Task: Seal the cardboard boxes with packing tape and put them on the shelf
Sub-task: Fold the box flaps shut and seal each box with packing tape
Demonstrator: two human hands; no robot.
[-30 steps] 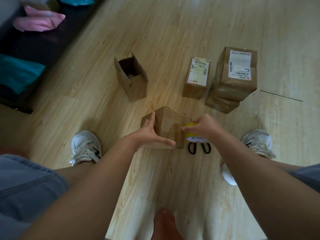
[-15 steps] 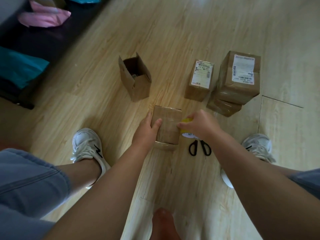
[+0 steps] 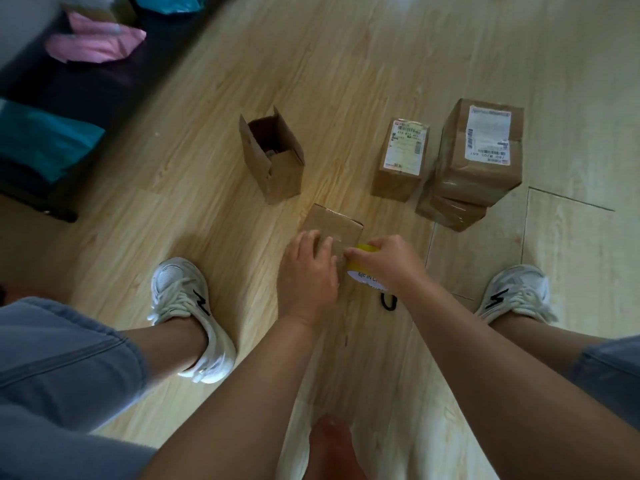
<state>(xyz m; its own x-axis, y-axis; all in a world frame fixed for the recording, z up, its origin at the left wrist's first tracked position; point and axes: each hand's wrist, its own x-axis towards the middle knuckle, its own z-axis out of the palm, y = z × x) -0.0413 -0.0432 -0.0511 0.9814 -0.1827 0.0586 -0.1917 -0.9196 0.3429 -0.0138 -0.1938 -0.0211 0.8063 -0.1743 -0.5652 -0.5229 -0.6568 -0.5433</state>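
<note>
The small brown cardboard box [image 3: 341, 225] sits on the pale wood-plank floor [image 3: 346, 81], in the middle of it, between the person's feet. The left hand [image 3: 308, 271] rests on the box's near top, its fingers [image 3: 311, 239] lying fairly straight and flat against the cardboard. Touching the box's right side is a yellow roll of packing tape [image 3: 362, 259] with a white printed label, gripped by the right hand [image 3: 389, 261], whose fingers [image 3: 355, 252] curl over the roll and reach the box's edge.

Just below that hand the black handles of a pair of scissors [image 3: 388, 302] show on the floor. Farther out stands an open-topped brown cardboard box [image 3: 277, 168] with its flaps up. To its right is a taped brown box with a white shipping label [image 3: 401, 157], and beside that a larger labelled brown box [image 3: 481, 157] stacked on a flat taped brown box [image 3: 450, 212].

A left white sneaker [image 3: 187, 299] and a right white sneaker [image 3: 516, 292] flank the work. At the floor's far left edge a dark low piece of furniture [image 3: 104, 88] carries a pink cloth [image 3: 97, 46] and a teal bag [image 3: 41, 140], both blurred.
</note>
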